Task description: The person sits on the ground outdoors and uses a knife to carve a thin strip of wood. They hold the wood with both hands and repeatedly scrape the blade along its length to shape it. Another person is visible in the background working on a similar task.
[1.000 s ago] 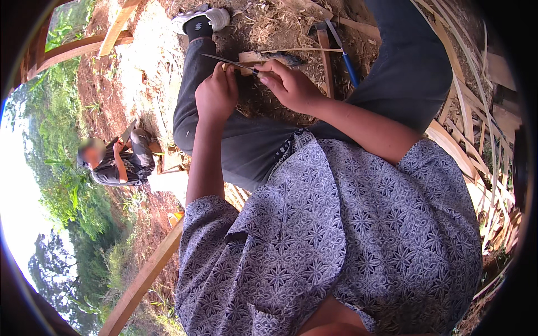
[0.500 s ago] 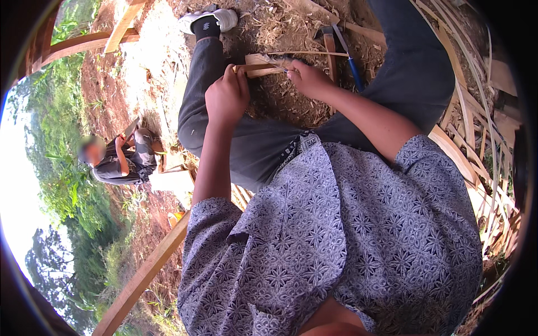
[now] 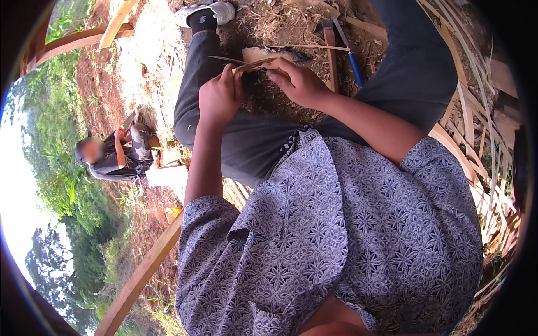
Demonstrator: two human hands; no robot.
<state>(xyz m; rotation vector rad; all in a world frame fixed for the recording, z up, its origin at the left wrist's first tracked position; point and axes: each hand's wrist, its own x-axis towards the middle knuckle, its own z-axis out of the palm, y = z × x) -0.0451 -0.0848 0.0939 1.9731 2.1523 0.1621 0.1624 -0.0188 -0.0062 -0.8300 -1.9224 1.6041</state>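
Note:
My left hand [image 3: 220,95] is closed, pinching a thin wooden strip [image 3: 245,68] above the ground between my legs. Close beside it, my right hand [image 3: 298,84] is closed around the dark handle of a knife. The narrow blade of the knife [image 3: 227,59] points left, across the strip and past my left fingertips. Most of the handle is hidden in my right fingers. Just beyond the hands lies a pale wood block [image 3: 255,54] with a dark, charred-looking end.
A hammer [image 3: 330,59] with a wooden handle lies right of my hands, beside a blue-handled blade [image 3: 356,68]. Wood shavings [image 3: 274,25] cover the soil. Long split strips [image 3: 468,112] pile up at right. Another person [image 3: 126,151] sits at far left holding a blade. A timber beam [image 3: 140,274] slants at lower left.
My right hand has moved left toward my left hand and turned. The knife blade now reaches leftward over the strip. My left hand has shifted slightly left and down.

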